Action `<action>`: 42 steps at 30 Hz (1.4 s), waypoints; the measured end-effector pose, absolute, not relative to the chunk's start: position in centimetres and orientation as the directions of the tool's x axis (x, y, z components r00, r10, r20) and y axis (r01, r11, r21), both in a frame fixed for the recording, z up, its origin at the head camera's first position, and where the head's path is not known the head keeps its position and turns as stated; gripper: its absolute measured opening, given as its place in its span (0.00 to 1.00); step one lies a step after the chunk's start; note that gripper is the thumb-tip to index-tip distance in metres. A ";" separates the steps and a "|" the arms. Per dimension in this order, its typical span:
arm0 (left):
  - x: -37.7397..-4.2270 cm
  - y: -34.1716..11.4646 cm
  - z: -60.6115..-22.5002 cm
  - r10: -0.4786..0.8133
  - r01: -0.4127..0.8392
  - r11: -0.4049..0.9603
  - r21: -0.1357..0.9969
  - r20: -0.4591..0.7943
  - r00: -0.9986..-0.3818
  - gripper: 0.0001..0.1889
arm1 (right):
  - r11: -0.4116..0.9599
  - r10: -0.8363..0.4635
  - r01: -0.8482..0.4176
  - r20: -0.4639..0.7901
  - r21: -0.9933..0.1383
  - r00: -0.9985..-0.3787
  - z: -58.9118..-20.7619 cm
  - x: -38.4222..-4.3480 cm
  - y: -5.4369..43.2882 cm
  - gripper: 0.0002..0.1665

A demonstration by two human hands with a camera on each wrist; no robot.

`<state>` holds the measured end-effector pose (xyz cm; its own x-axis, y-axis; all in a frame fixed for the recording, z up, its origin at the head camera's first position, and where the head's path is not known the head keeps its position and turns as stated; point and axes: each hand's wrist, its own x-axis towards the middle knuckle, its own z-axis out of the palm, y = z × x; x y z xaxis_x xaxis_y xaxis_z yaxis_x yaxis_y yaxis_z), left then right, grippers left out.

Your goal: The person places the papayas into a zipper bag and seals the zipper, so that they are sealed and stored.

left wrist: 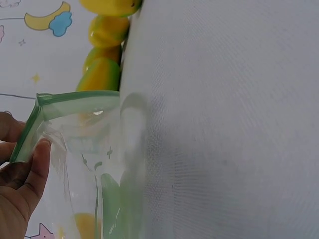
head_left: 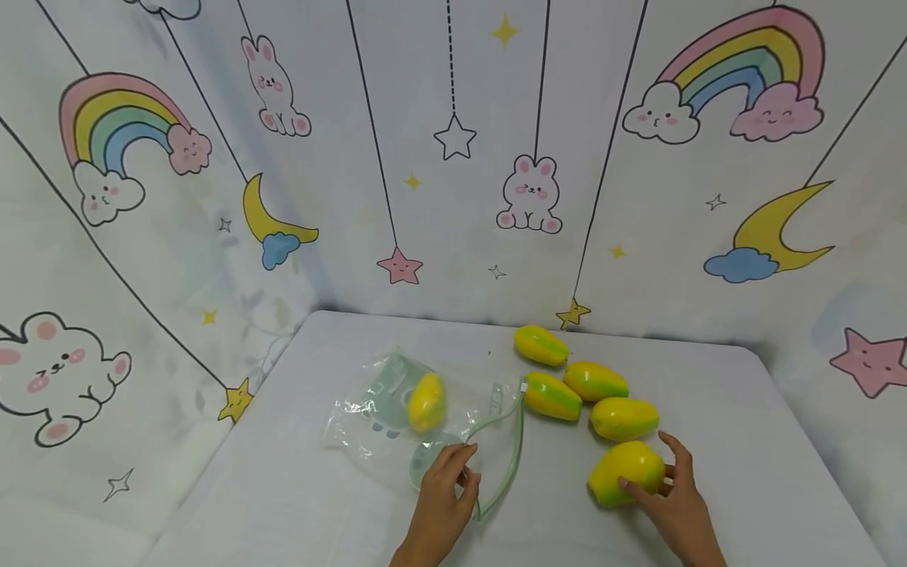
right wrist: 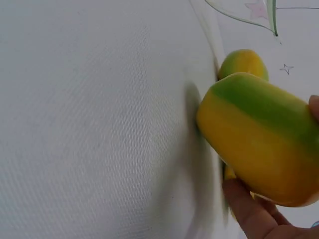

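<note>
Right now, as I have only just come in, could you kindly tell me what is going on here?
A person is handling a bag and some yellow-green fruit. The left hand pinches the green rim of a clear bag, whose mouth stands open; one fruit is already inside. The right hand holds another fruit to the right of the bag. Four more fruits lie on the white table, outside the bag.
</note>
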<state>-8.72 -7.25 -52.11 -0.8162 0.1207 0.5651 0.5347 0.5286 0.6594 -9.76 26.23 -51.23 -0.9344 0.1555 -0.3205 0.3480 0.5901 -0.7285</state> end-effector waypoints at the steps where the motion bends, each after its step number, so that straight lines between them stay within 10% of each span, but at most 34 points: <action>1: -8.7 -7.2 -52.1 0.120 0.533 0.528 0.662 0.563 -0.818 0.22 | 0.607 0.131 0.313 -0.296 -0.730 -0.946 -51.2 -9.7 26.2 0.65; 18: -8.6 -7.5 -52.5 0.119 0.527 0.530 0.664 0.557 -0.822 0.23 | 0.951 -0.025 0.104 -0.410 -0.290 -0.912 -49.0 -9.2 26.4 0.52; 31: -8.7 -7.5 -51.9 0.121 0.511 0.538 0.670 0.538 -0.834 0.24 | 0.899 -0.182 0.004 -0.381 -0.438 -0.907 -48.2 -9.4 24.9 0.49; 42: -9.9 -6.8 -50.2 0.129 0.497 0.540 0.679 0.516 -0.847 0.23 | 0.740 -0.011 0.188 -0.290 -0.646 -0.957 -47.8 -10.7 24.5 0.51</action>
